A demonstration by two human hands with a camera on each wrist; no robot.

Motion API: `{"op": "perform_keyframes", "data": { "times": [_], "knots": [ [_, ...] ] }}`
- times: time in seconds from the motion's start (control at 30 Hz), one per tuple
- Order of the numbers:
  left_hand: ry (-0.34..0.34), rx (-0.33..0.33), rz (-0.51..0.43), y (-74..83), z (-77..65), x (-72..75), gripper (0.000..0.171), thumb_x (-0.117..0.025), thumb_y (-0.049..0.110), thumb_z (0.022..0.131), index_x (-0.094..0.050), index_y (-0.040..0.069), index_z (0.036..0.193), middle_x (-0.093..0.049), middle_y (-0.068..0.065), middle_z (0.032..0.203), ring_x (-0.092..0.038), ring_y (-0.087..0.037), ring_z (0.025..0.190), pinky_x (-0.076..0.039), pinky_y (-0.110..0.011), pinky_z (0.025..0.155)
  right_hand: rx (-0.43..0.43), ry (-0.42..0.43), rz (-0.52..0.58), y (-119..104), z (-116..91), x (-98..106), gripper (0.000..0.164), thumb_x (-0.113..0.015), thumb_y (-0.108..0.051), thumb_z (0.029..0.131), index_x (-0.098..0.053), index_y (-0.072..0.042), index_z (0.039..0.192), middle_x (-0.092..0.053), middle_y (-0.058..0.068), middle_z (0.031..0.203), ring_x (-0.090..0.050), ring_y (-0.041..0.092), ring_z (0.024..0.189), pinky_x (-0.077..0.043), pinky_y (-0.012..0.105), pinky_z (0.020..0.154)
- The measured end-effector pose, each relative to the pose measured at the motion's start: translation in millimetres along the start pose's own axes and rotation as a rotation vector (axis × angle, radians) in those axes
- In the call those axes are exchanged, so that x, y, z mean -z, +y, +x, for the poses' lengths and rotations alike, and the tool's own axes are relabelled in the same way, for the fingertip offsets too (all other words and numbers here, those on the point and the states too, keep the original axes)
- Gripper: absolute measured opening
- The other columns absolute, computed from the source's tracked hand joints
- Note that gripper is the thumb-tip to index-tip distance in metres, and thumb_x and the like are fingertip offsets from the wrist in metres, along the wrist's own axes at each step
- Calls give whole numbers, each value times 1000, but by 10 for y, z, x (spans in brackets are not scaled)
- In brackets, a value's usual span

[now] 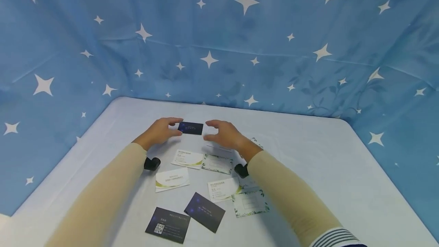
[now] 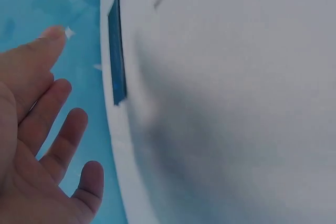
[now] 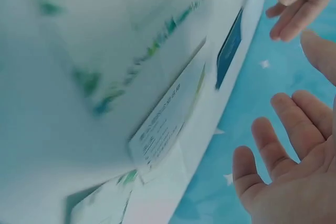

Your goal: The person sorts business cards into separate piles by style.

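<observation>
A dark blue business card [image 1: 190,128] lies on the white table between the two hands. On its left side is my left hand [image 1: 161,130], thumb and fingers spread apart and nothing between them. My right hand [image 1: 224,134] is to the card's right, its fingers also parted and holding nothing. Both wrist views show the fingers of the left hand [image 2: 52,129] and of the right hand [image 3: 294,150] loosely extended, with the dark card [image 2: 116,51] apart from them on the tabletop. In the head view, the left fingertips overlap the card's left edge.
Nearer on the table lie white-and-gold cards [image 1: 186,158], [image 1: 172,178], leaf-bordered cards [image 1: 217,164], [image 1: 250,204] and two dark cards [image 1: 168,224], [image 1: 205,212]. The right forearm partly covers some cards. A blue star-patterned curtain [image 1: 219,41] hangs behind the table [image 1: 326,155].
</observation>
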State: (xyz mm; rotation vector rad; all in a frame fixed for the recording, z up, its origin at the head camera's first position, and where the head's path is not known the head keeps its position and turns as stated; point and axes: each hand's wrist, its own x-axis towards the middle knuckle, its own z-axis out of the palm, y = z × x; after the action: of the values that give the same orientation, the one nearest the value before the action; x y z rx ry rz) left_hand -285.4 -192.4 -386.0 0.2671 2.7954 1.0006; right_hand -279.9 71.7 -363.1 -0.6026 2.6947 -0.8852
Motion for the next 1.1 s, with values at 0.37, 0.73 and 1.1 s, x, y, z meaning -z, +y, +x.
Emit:
{"op": "perform_keyframes", "data": {
  "times": [0.37,0.73,1.1],
  "knots": [
    [-55,-198,-81,252,-717,-117,58,-76,28,90,-57,15,144,-51,-13,147,-38,-40,139,-31,-63,106,38,-12,-19,122,-978,-101,71,-84,-37,82,-56,-22,145,-50,6,146,-41,30,138,-34,54,108],
    [-245,-304,-113,363,-1114,-375,46,-83,30,82,-72,18,125,-63,0,123,-56,-27,115,-44,-51,94,136,-171,-97,134,-1476,-279,69,-88,-41,75,-64,-25,137,-58,-2,125,-49,20,115,-41,46,95],
    [-327,-332,0,373,-1198,-526,43,-86,36,75,-77,23,115,-61,14,105,-53,-12,101,-38,-42,91,278,-223,-282,144,-1501,-356,68,-87,-38,76,-62,-25,137,-60,-16,118,-44,14,113,-36,41,95]
  ]
}}
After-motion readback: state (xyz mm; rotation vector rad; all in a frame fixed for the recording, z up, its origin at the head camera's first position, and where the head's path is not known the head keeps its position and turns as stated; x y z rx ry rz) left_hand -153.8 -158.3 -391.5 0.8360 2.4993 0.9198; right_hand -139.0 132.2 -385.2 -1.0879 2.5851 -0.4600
